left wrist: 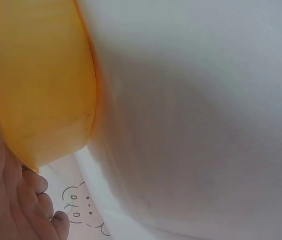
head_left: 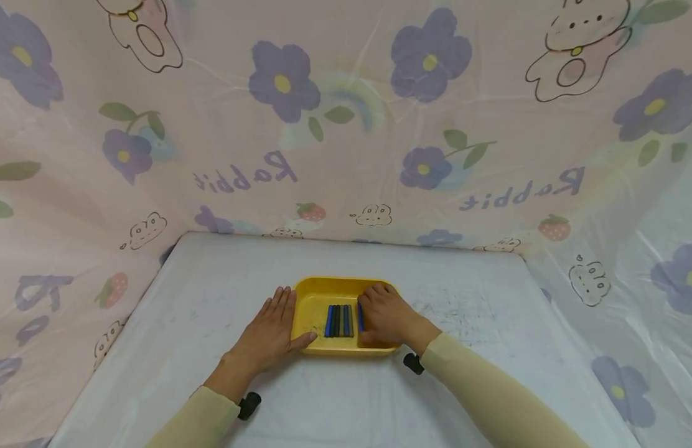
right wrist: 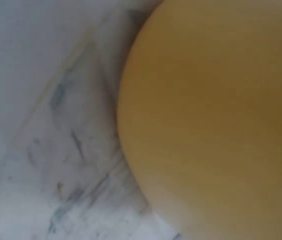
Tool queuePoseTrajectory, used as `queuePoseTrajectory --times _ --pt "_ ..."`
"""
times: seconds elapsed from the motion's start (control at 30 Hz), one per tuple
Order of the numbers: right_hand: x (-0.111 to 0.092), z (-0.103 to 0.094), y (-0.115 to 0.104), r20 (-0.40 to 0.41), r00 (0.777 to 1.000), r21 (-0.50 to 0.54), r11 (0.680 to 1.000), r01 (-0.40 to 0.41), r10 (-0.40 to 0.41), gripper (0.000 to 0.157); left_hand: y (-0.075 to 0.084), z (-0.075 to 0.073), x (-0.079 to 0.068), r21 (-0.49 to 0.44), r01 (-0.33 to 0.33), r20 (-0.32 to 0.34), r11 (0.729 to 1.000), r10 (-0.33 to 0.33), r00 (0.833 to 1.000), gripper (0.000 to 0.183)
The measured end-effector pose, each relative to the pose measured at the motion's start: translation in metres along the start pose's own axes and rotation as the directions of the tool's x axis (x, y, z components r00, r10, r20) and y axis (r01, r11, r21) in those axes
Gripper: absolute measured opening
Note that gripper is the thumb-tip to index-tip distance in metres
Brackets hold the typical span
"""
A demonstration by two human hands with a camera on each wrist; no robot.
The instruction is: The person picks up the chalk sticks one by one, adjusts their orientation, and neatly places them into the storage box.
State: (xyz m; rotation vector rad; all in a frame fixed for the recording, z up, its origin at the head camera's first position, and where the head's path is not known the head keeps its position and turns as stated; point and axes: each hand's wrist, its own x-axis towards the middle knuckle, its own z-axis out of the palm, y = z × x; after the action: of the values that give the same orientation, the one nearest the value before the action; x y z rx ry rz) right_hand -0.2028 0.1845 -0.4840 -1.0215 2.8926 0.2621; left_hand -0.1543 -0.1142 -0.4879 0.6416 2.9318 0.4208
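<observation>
A shallow yellow tray (head_left: 318,280) sits on the white table, with several slim crayon-like sticks (head_left: 338,321) in blue, black and grey lying side by side inside it. My left hand (head_left: 270,330) rests along the tray's left side, fingers straight and thumb reaching over the front left corner. Inside the right part of the tray, my right hand (head_left: 386,316) has its fingers curled down over a blue stick (head_left: 360,316), pinching it upright to the row. The left wrist view has the tray's outer wall (left wrist: 41,75) beside my fingers (left wrist: 43,205); the right wrist view shows the tray wall (right wrist: 205,115) alone.
Dark smudges (head_left: 458,317) mark the white tabletop (head_left: 211,298) to the right of the tray. A patterned curtain (head_left: 346,143) with flowers and rabbits stands behind the table and at both sides. Black straps with small mounts (head_left: 249,406) sit at the wrists.
</observation>
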Motion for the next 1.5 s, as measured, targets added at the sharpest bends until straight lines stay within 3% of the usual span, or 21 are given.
queuePoseTrajectory --times 0.27,0.8,1.03,1.3,1.5 --pt "0.004 0.003 -0.005 0.036 0.999 -0.035 0.999 0.008 -0.007 0.076 0.001 0.003 0.001 -0.011 0.004 0.005 1.000 -0.004 1.000 0.106" --pt "0.001 0.005 -0.009 0.023 1.000 -0.071 0.997 0.010 -0.009 0.079 0.004 0.001 0.001 -0.024 -0.012 -0.014 1.000 0.012 1.000 0.103" --pt "-0.002 0.002 -0.008 0.041 0.999 -0.014 1.000 -0.011 0.011 0.085 0.004 0.002 0.003 -0.021 -0.012 0.001 1.000 0.012 1.000 0.104" --pt "-0.016 -0.006 -0.004 -0.058 0.997 0.124 0.991 -0.040 0.047 0.084 0.004 0.000 0.001 -0.036 0.016 0.036 0.999 -0.014 0.999 0.106" --pt "-0.022 -0.006 -0.001 -0.148 0.988 0.116 0.993 -0.026 0.043 0.074 0.000 -0.002 -0.003 -0.028 0.019 0.018 0.999 -0.019 1.000 0.105"
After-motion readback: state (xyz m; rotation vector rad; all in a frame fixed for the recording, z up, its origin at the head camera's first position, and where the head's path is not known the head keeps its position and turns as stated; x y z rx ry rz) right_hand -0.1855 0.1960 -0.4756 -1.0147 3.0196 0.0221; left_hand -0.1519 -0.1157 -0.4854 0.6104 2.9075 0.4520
